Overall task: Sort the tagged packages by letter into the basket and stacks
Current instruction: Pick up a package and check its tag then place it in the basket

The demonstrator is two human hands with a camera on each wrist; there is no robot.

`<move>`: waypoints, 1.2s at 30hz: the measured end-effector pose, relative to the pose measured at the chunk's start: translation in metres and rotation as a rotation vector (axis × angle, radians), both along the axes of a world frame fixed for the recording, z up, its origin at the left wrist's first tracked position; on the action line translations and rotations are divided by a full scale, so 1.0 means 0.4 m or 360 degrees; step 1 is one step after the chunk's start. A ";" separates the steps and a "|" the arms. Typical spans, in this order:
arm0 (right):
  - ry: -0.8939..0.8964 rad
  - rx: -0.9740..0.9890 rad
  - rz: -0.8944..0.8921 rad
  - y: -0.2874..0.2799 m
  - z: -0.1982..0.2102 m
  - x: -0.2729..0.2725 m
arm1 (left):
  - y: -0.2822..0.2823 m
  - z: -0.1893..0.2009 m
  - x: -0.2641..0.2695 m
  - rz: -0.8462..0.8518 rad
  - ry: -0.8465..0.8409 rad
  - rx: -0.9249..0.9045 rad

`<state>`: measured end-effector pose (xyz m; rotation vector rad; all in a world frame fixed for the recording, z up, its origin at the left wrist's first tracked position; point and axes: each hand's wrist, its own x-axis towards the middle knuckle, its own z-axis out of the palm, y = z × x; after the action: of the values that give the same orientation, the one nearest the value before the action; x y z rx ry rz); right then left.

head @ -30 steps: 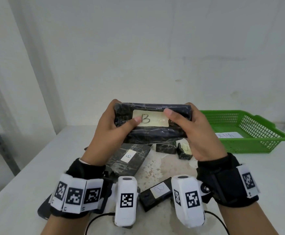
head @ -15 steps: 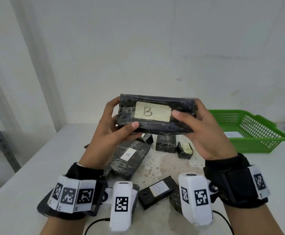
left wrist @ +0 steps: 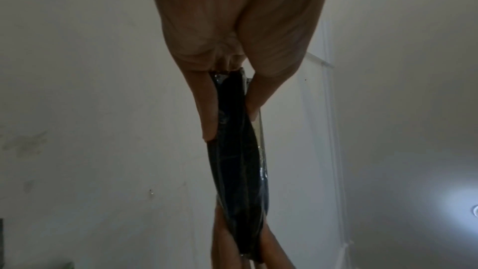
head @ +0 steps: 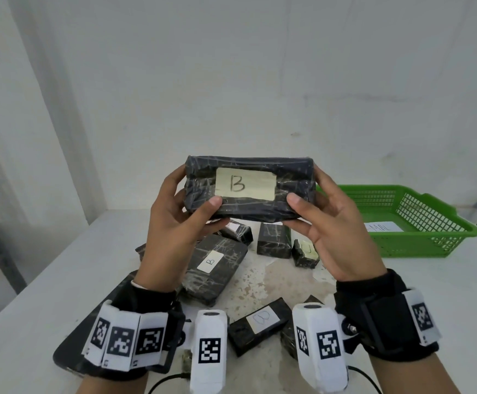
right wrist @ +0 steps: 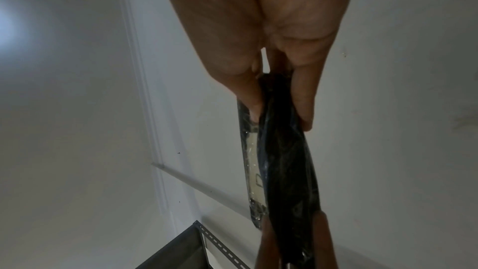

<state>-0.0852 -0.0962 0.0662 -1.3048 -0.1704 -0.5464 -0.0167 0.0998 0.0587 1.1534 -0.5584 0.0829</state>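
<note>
A black wrapped package with a cream tag marked B (head: 250, 187) is held up in the air above the table, tag facing me. My left hand (head: 187, 203) pinches its left end, thumb on the front and fingers behind. My right hand (head: 314, 200) pinches its right end the same way. In the left wrist view the package (left wrist: 239, 161) shows edge-on between thumb and fingers; in the right wrist view the package (right wrist: 282, 161) is seen the same way. A green basket (head: 419, 245) sits at the right with a paper label inside.
Below my hands, several black packages lie on the white table (head: 61, 280): a large one tagged B (head: 217, 265), a small one tagged B (head: 260, 324), a small one with a cream tag (head: 305, 253), and untagged-looking ones (head: 274, 240). A metal rack stands at the left.
Both hands have lifted the B package higher and tilted its tag more squarely toward me; my thumbs have slid off the tag toward the package's lower edge.
</note>
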 end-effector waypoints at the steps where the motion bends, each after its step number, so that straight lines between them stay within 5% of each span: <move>1: -0.0010 -0.0010 -0.0033 0.000 -0.004 0.002 | 0.000 -0.001 0.000 -0.0003 -0.0010 0.0013; 36: -0.0048 -0.0304 -0.0347 0.047 -0.030 0.024 | -0.018 -0.009 0.002 0.0205 -0.0246 0.0409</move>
<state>-0.0757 -0.0776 0.0543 -1.5118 -0.1073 -0.7494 -0.0160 0.0928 0.0550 1.4416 -0.6439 0.2173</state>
